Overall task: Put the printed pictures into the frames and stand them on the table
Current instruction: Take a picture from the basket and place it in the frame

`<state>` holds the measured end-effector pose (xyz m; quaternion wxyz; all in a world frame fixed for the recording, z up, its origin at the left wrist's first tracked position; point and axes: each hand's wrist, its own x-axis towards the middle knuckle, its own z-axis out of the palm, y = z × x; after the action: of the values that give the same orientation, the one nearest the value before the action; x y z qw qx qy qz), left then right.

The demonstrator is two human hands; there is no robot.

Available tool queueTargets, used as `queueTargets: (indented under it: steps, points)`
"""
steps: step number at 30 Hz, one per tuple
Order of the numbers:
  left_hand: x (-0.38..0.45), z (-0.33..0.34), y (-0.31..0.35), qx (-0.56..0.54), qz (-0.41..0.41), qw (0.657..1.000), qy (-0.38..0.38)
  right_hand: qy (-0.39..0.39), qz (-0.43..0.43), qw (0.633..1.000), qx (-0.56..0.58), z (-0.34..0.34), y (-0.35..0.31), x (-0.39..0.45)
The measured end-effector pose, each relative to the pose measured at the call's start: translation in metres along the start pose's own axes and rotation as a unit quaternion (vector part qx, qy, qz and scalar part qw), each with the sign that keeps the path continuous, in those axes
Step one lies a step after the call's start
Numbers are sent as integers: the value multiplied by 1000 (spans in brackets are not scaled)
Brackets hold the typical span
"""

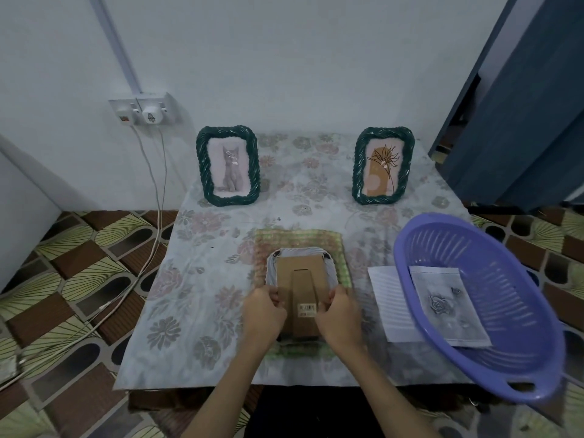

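Observation:
A third frame lies face down on a green checked cloth in the middle of the table, its brown cardboard back and stand showing. My left hand grips its left edge and my right hand its right edge, fingers on the backing. Two dark green rope-edged frames stand upright at the back: the left frame holds a cat picture, the right frame a flower drawing. A printed rose picture lies in the purple basket.
The purple basket sits tilted on the table's right front corner. A lined white sheet lies beside it, partly under it. The table has a floral cover. Cables hang from a wall socket at the left. A blue door stands at the right.

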<state>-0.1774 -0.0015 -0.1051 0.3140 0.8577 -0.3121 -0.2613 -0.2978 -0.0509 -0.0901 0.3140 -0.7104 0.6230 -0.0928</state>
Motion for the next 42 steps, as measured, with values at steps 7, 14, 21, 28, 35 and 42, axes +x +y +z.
queueTargets:
  steps: [7, 14, 21, 28, 35, 42]
  points:
    - [-3, 5, -3, 28, 20, 999, 17, 9, -50, 996, -77, -3, -1, -3]
    - [0, 9, -7, 38, 29, 999, 5, 18, -65, 998, 10, 1, 11, 3]
    - [-1, 0, -1, 67, 56, 996, -32, 2, -86, 996, 25, -3, 19, 7]
    - [-14, -9, 4, 321, 143, 935, -48, -147, -82, 985, 22, -32, 20, 20]
    - [-18, -4, 8, 402, 153, 901, -57, -166, -227, 949, -144, -42, 35, 5]
    - [-17, -4, 12, 375, 128, 914, -82, -28, -432, 830, -352, -29, 45, -14]
